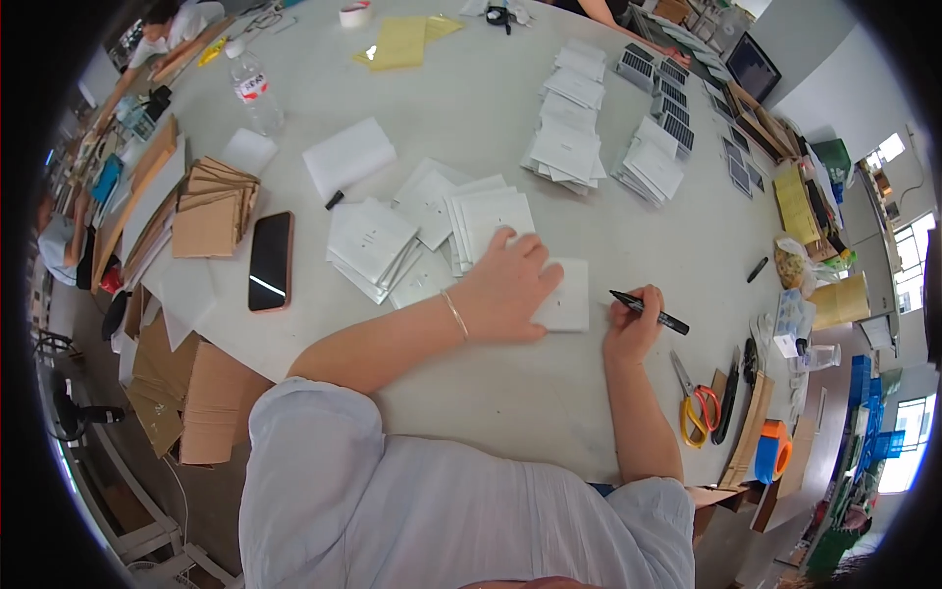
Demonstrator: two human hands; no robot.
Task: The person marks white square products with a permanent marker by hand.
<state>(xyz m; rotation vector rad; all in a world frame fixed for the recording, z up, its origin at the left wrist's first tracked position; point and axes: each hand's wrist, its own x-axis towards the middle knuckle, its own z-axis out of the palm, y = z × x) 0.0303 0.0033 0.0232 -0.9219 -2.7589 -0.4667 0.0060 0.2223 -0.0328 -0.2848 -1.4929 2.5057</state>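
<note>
Where your right hand (636, 331) clamped: black marker (671, 321)
White packet (569, 304): lay partly under your splayed left hand (505, 294)

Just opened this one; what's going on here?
At a pale table, the person's right hand holds a black marker. The left hand is spread over a flat white packet and part of the stack beside it. More white packets lie in piles farther back, and scissors lie off to the right.
</note>
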